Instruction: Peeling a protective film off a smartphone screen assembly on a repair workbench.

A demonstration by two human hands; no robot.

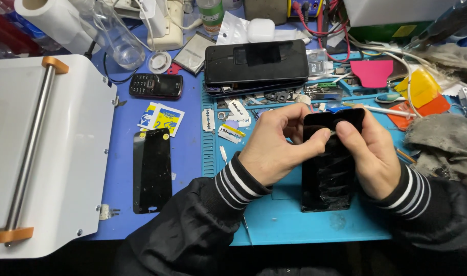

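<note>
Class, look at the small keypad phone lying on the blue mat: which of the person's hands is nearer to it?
Left. The left hand is to the right of and below the keypad phone; the right hand is farther right, past the black screen.

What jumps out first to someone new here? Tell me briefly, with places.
At centre, the left hand and right hand pinch the top end of a black phone screen panel smeared with glue streaks, over the teal work mat. Left of them another black panel lies flat on the blue table, beside a white roller machine.
</note>
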